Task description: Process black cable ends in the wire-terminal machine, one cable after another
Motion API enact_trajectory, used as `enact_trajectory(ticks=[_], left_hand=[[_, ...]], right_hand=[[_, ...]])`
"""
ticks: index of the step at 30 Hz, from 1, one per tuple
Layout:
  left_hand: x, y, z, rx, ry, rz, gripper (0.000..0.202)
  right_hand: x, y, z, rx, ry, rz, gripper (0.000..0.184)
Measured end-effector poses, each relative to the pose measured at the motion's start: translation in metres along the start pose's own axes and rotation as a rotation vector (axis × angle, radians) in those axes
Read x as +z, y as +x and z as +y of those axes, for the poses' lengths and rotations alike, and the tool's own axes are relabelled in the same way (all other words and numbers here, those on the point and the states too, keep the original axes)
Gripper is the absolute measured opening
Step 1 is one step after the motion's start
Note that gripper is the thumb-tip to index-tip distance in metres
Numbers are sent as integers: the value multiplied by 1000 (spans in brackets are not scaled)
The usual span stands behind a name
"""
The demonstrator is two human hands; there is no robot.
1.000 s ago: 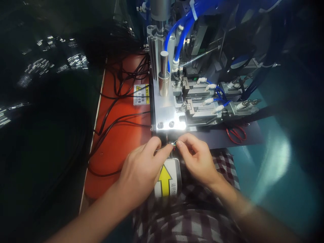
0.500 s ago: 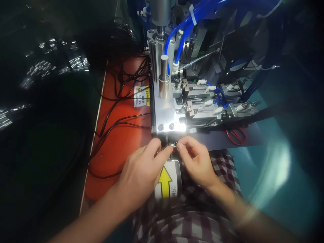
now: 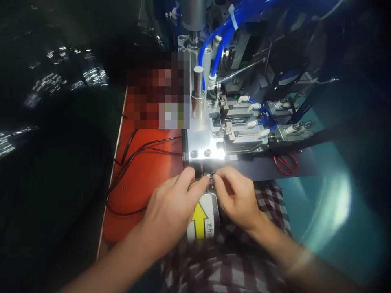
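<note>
With my left hand (image 3: 171,200) and right hand (image 3: 238,196) both pinched narrow on fine wires (image 3: 210,178) between them, near the aluminium plate (image 3: 198,138), I judged that uneven tugging could pull one loose

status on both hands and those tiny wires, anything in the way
Left hand, right hand: each grip closed on fine coloured wires. Wires partly hidden. Metal machine plate just beyond, no contact visible.
</note>
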State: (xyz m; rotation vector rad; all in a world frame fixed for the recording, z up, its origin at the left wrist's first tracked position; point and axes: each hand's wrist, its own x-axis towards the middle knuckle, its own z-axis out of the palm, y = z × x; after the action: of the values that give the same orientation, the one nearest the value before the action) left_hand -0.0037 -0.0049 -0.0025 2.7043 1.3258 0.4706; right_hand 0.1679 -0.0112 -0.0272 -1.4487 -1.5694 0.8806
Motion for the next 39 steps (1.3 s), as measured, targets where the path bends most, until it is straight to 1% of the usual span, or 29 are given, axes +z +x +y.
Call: enact_trajectory(ticks=[1, 2, 5, 6, 7, 10, 11, 12, 15, 16, 17, 20, 23, 26, 28, 30, 33, 35, 37, 39], left_hand=[[0, 0, 0, 6, 11, 1, 34], [0, 1, 0, 10, 21, -1, 34], [-1, 2, 0, 18, 31, -11, 35], [-1, 2, 0, 15, 32, -17, 35], [-1, 2, 0, 14, 33, -15, 36], [-3, 3, 0, 34, 38, -6, 36], [-4, 3, -1, 46, 39, -6, 35], [-4, 4, -1, 58, 37, -6, 35], [-6, 5, -1, 73, 24, -9, 35], [-6, 5, -2, 69, 20, -5, 35], [-5, 5, -2, 64, 16, 4, 36], [-5, 5, -1, 56, 9, 12, 37], [-4, 6, -1, 54, 3, 6, 37], [-3, 5, 0, 34, -6, 24, 37], [-1, 5, 0, 22, -6, 40, 37], [0, 4, 0, 17, -8, 44, 37], [-1, 5, -1, 28, -22, 34, 37], [-3, 6, -1, 43, -30, 20, 36], [-4, 7, -1, 47, -35, 15, 35], [-4, 8, 0, 44, -39, 15, 36]], right_hand=[[0, 0, 0, -15, -14, 3, 15], [-1, 1, -1, 23, 20, -4, 16], [-1, 3, -2, 303, 265, -78, 21], [-1, 4, -3, 346, 310, -96, 21], [-1, 4, -3, 331, 306, -102, 21], [-1, 4, -2, 110, 126, -40, 17], [-1, 4, -2, 86, 100, -22, 17], [0, 4, -3, 123, 124, -23, 18], [-1, 5, -5, 430, 395, -92, 22], [-1, 5, -6, 504, 482, -120, 24], [-1, 4, -6, 542, 542, -139, 27], [-1, -1, -5, 570, 631, -132, 32], [1, -9, -5, 632, 693, -121, 28], [3, -13, -9, 658, 608, -98, 25], [3, -13, -11, 621, 486, -91, 21], [2, -12, -11, 504, 339, -60, 17], [-3, -10, -11, 204, 68, -17, 12], [-8, -8, -11, 35, -69, -38, 10], [-11, -6, -11, -30, -110, -76, 11], [-13, -3, -11, -31, -101, -98, 11]])
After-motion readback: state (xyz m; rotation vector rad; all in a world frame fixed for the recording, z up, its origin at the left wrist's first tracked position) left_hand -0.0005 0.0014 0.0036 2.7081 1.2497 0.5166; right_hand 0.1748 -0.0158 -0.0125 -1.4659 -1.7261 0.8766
